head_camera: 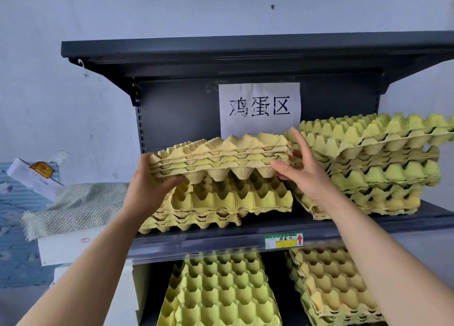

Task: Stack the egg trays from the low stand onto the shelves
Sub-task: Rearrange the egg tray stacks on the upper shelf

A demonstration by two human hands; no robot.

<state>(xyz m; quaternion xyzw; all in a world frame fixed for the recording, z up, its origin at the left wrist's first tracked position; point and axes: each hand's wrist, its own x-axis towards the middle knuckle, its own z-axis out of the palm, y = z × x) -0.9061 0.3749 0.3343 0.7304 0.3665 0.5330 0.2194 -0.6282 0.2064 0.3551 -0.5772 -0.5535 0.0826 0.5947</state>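
I'm in a shop, at its egg section. The dark metal shelves (221,48) before me are the retail kind, hung on slotted uprights (139,124). A paper sign (259,109) on the back panel (177,114) reads 鸡蛋区, a price label (283,240) with a red arrow sits on the middle shelf's front edge, and egg trays (368,134) are stacked on the shelves.

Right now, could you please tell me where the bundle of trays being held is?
In the head view, the held trays are mid-frame, directly above the left stack on the middle shelf, just left of the taller right stack.
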